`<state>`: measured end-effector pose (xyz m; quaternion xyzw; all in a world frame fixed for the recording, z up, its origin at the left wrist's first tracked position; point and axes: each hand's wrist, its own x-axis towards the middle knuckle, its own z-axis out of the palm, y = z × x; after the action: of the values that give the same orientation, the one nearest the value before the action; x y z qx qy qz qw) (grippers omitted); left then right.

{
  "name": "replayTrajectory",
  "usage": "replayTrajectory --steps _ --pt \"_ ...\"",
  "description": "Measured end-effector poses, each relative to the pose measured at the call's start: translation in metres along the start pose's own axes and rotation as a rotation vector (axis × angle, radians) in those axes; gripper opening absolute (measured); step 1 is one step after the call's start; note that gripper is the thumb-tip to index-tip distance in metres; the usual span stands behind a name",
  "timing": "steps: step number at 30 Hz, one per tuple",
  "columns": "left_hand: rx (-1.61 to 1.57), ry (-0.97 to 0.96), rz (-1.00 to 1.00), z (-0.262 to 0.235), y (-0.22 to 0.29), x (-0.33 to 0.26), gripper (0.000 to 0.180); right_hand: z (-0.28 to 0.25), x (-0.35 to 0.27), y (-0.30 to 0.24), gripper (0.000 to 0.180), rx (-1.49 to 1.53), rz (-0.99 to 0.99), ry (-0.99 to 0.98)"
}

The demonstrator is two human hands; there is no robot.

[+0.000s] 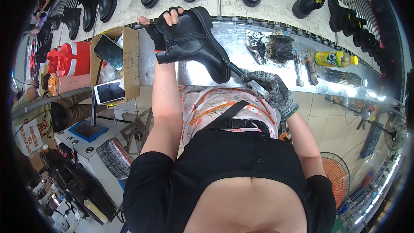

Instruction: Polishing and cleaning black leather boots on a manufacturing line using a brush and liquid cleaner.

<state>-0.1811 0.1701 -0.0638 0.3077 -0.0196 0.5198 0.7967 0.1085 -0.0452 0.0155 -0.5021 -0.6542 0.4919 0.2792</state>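
Left hand (166, 21) clamped around black boot (194, 43) (gloved right hand (271, 90) gripping a tool (248, 80)).

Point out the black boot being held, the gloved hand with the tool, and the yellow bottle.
black boot (194, 43), head view: on the side of its ankle shaft.
right hand (274, 89), head view: on the back of the grey knit glove.
yellow bottle (334, 59), head view: on the middle of its body, lying on the metal bench (233, 39).

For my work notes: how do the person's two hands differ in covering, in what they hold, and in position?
The left hand has a fingerless black covering, bare fingertips showing; the right hand wears a full grey knit glove. The left grips the black boot's shaft; the right holds a thin tool against its toe. The left is raised higher. Both work on one boot.
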Motion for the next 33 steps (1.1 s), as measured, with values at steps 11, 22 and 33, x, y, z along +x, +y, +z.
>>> replayTrajectory --steps 11,22,33 --pt "0.351 0.558 0.027 -0.016 -0.008 0.02 0.092 0.032 -0.037 0.071 0.091 1.256 0.304 0.246" --pt "1.524 0.664 0.337 -0.019 -0.04 0.022 0.048 0.036 -0.028 0.083 0.096 1.398 0.328 0.454" --pt "1.805 0.695 0.207 0.008 -0.021 -0.005 0.064 0.023 -0.026 0.045 0.082 1.163 0.332 0.548"
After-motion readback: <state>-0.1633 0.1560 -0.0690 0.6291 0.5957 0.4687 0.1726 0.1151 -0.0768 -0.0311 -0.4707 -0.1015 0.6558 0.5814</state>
